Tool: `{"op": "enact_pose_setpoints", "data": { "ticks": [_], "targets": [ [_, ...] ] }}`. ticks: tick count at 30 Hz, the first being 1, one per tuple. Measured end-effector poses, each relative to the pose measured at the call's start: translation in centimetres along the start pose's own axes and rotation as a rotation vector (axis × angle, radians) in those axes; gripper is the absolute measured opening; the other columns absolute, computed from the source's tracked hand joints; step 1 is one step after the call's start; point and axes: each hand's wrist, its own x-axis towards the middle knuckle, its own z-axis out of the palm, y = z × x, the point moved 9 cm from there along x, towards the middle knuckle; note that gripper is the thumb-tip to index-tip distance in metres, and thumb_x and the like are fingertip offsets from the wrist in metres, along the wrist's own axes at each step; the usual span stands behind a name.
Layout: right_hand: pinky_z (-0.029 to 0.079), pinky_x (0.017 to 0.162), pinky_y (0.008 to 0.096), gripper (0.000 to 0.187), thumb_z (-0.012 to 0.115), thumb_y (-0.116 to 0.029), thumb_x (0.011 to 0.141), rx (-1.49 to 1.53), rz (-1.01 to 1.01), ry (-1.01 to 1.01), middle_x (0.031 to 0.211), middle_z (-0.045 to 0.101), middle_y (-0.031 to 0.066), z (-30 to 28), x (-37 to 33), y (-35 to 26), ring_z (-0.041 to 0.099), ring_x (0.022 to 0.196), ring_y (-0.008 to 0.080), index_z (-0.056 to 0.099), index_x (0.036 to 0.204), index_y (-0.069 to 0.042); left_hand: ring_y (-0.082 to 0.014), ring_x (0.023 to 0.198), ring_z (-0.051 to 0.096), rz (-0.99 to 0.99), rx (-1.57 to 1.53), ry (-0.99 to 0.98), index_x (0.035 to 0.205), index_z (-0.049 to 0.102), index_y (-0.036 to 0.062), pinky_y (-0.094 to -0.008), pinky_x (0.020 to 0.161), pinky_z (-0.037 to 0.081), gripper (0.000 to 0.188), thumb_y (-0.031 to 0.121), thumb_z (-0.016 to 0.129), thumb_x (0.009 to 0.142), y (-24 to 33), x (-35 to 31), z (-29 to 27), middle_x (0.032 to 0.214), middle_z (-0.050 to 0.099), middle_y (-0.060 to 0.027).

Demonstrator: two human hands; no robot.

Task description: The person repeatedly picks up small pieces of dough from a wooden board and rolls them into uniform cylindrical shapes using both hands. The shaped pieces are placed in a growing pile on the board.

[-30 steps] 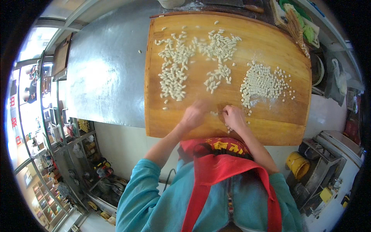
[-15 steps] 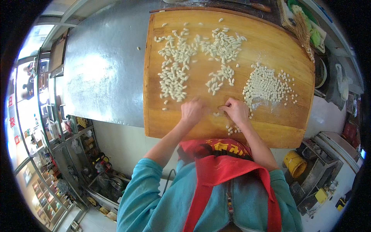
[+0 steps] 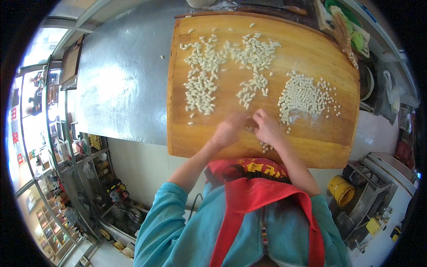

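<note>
Above the near part of a wooden board, my left hand is smeared by motion, its fingertips close to my right hand. My right hand is closed, thumb and fingers pinched together; whatever lies between them is too small or hidden to make out. Beneath and beside the right wrist lie a few small dough pieces. Farther right spreads a heap of small, floury dough cubes. Beyond the hands, longer shaped dough pieces form a left group, and a second group of shaped pieces lies in the middle.
A shiny metal tabletop adjoins the board's left side, with one stray dough piece on it. At the far right are a straw brush and a basket with green leaves. A yellow bucket stands below right.
My left hand has moved right, up to my right hand. The right hand has shifted slightly left and stays pinched. The dough groups look the same.
</note>
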Motion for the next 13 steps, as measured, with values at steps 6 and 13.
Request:
{"op": "enact_pose_setpoints", "data": {
  "ticks": [6,13],
  "targets": [
    [0.046,0.085,0.0396,0.015,0.068,-0.011,0.075,-0.115,-0.007,-0.078,0.095,0.056,0.0109,2.3,-1.0,0.8,0.053,0.102,0.0283,0.066,0.087,-0.002,-0.0331,0.094,0.060,-0.212,0.034,-0.136,0.115,0.051,0.0049,-0.0408,0.076,0.051,0.041,0.007,0.062,0.075,-0.5,-0.7,1.6,0.097,0.062,-0.0139],
    [0.049,0.078,0.0389,0.015,0.067,-0.020,0.080,-0.044,0.270,-0.272,0.093,0.056,0.0101,2.3,-2.0,2.8,0.056,0.103,0.0270,0.066,0.085,-0.006,-0.0305,0.092,0.061,-0.118,0.240,-0.251,0.118,0.051,0.0098,-0.0384,0.075,0.050,0.050,0.016,0.069,0.072,-2.0,-2.3,2.0,0.093,0.062,-0.0168]
  ]
}}
